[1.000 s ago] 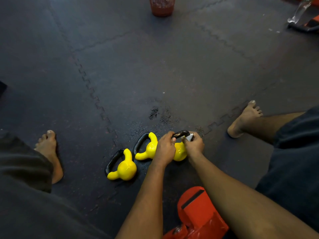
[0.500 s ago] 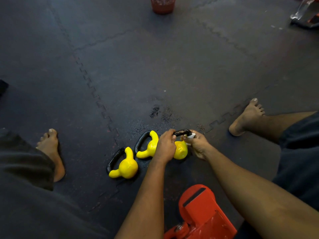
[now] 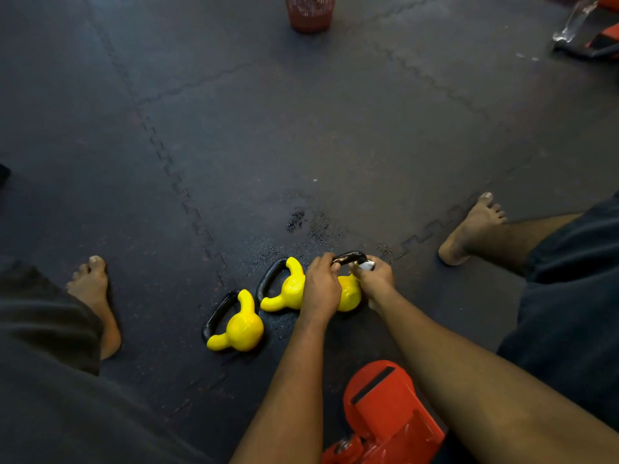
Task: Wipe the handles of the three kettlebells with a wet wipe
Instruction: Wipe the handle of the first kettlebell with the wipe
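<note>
Three yellow kettlebells with black handles lie in a row on the dark floor mat. The left kettlebell (image 3: 243, 328) and the middle kettlebell (image 3: 288, 289) lie untouched. My left hand (image 3: 321, 286) grips the right kettlebell (image 3: 349, 293) at the left end of its black handle (image 3: 348, 257). My right hand (image 3: 374, 279) pinches a white wet wipe (image 3: 367, 265) against the right end of that handle. Most of the right kettlebell's body is hidden behind my hands.
A red piece of gym equipment (image 3: 385, 416) sits close in front of me. My bare feet (image 3: 95, 303) (image 3: 472, 229) stand at either side. A red mesh basket (image 3: 310, 11) stands far back, and gear (image 3: 589, 38) lies at the top right.
My right hand has shifted slightly along the right end of the handle with the wipe. My left hand keeps its hold. The kettlebells have stayed in place.
</note>
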